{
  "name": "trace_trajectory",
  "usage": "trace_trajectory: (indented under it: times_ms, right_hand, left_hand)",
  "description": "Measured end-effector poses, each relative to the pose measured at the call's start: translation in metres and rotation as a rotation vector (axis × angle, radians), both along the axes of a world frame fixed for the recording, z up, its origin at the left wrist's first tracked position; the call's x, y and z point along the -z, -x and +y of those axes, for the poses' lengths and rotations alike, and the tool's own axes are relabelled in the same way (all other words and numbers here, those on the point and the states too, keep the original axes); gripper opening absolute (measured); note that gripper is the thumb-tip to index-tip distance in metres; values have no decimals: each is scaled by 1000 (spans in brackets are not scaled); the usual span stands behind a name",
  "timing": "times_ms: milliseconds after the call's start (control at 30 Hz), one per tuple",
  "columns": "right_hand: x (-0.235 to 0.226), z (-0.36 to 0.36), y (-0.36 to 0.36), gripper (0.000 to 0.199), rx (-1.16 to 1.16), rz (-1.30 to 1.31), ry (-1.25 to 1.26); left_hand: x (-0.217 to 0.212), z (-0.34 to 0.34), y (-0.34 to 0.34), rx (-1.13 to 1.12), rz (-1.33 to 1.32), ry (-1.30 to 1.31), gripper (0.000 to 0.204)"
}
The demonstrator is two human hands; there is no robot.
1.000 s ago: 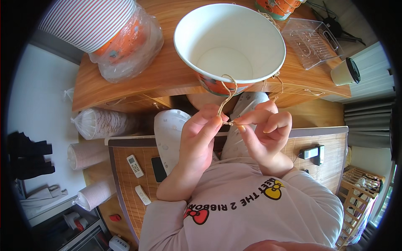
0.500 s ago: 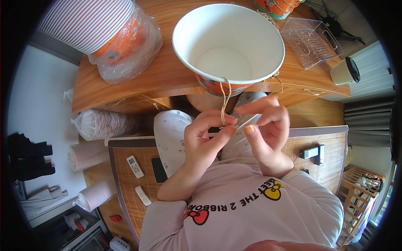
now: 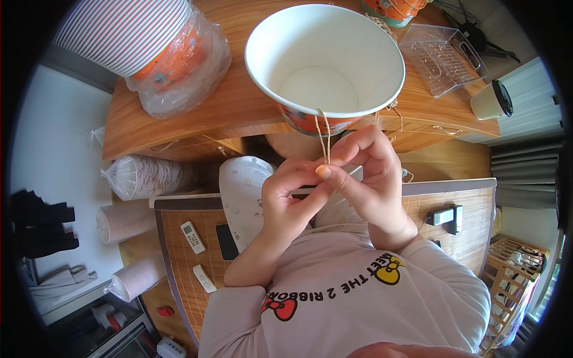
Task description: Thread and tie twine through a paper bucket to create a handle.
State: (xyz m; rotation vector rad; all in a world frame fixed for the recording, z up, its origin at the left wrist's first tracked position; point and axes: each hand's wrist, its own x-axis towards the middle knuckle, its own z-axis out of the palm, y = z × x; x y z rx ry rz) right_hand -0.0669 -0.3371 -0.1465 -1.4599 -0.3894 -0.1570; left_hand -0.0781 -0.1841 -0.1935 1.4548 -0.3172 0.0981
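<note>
Since the earlier frame, the right hand (image 3: 377, 182) has moved inward and now meets the left hand (image 3: 289, 192), which holds much the same position; the twine (image 3: 327, 138) between hands and bucket hangs straighter.

State of hands: both are closed to thumb-and-finger pinches at the lower end of the twine. Overlapping fingertips hide the exact contact and any knot. The other fingers are curled.

Location: two strands run from just beyond the fingertips up to the near rim of the white-lined paper bucket (image 3: 325, 56). The bucket stands beyond both hands, on the wooden desk (image 3: 250, 128). A bagged stack of buckets (image 3: 122, 36) lies beyond and to the left of the left hand; a clear tray (image 3: 439, 65) sits beyond and to the right of the right hand.

Handling, as judged: the twine appears light, limp and slightly rough, so it should grip well but offer no stiffness; a fine pinch close to the crossing of the strands suits it. The bucket appears light and fairly stiff at its rolled rim, with a wall liable to dent. Hold is best taken at the rim, beside the twine; a hard pull could tip the bucket toward the hands or strain its edge.
</note>
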Motion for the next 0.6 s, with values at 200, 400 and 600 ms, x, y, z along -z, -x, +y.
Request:
trace_trajectory:
  times_ms: [200, 400, 600]
  right_hand:
    - [3, -5, -6, 23, -46, 53, -4]
    - [6, 0, -3, 23, 4, 33, -112]
    - [3, -2, -5, 21, -53, 144, -115]
  left_hand:
    - [-9, 1, -3, 159, 158, 155, 8]
    - [-7, 5, -3, 309, 274, 276, 9]
    - [-4, 7, -2, 391, 426, 479, 15]
